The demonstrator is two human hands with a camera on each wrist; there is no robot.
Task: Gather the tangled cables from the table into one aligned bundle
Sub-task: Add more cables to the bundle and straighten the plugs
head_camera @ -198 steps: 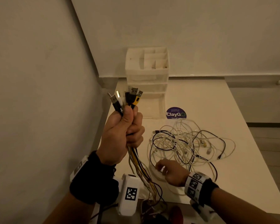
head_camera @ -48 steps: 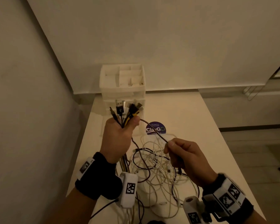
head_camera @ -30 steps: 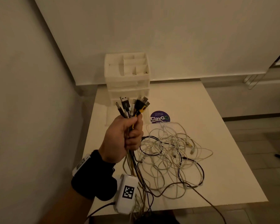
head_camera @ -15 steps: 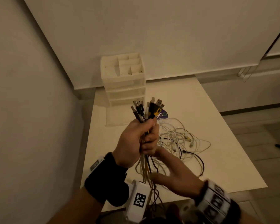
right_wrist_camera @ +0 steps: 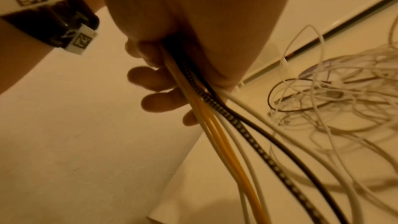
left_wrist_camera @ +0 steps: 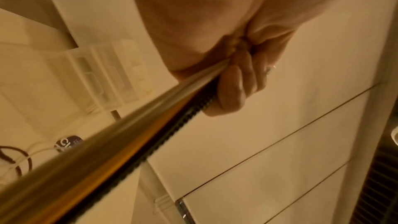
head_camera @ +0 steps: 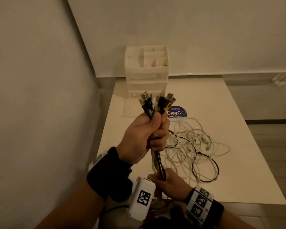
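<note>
Two hands [head_camera: 144, 138] hiding bundle [head_camera: 158, 162] middle

A white plastic drawer organiser [head_camera: 146, 75] stands against the wall; a round purple ClayGo sticker [head_camera: 177, 112] lies just before it

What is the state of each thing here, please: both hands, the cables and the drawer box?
Left hand: grips the bundle just below the plugs.
Right hand: grips the bundle lower down.
Cable bundle: held upright, plugs on top.
Loose cables: tangled on the table.
Drawer box: drawers closed.
</note>
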